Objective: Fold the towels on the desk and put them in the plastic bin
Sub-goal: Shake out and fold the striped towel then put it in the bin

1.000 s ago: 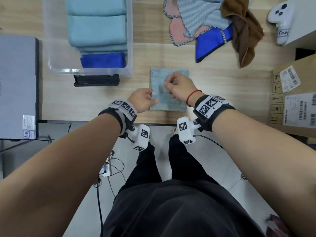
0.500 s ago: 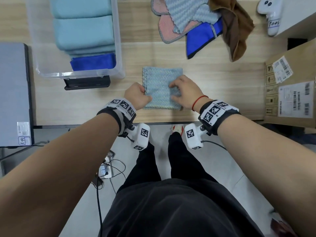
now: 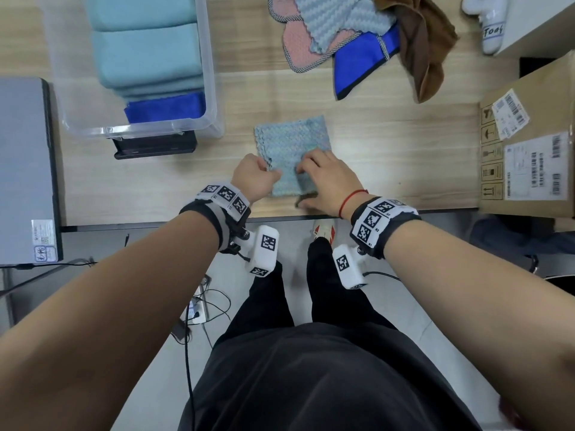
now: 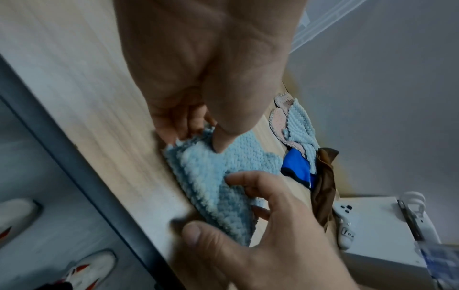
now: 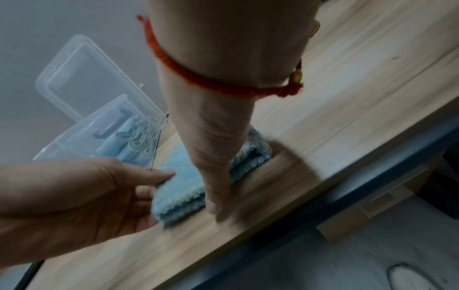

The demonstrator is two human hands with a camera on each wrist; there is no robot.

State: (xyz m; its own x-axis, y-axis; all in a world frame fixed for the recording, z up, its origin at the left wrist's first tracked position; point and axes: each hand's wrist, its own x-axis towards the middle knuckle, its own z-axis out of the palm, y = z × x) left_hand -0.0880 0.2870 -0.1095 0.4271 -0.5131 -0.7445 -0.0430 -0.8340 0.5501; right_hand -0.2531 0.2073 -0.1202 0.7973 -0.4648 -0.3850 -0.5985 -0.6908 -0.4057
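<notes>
A folded light-blue towel (image 3: 292, 144) lies flat on the wooden desk (image 3: 389, 157), just right of the clear plastic bin (image 3: 212, 88). My left hand (image 3: 267, 174) pinches the towel's left edge; in the left wrist view its thumb (image 4: 221, 141) sits on top with the fingers under the edge. My right hand (image 3: 311, 178) covers the near right corner, with curled fingers on top and the thumb (image 5: 213, 206) at the near edge touching the desk. The bin holds folded teal towels (image 3: 146, 57) and a blue one (image 3: 161, 108).
A heap of unfolded towels (image 3: 357, 35), striped, pink, blue and brown, lies at the back right. A cardboard box (image 3: 529, 157) stands at the right edge, a white controller (image 3: 488, 23) behind it. A grey laptop (image 3: 25, 169) lies left, and a black object (image 3: 155, 146) sits under the bin's front.
My right hand went from pinching the towel's top to lying on it, then slid to its near right corner. My left hand stayed at the left edge.
</notes>
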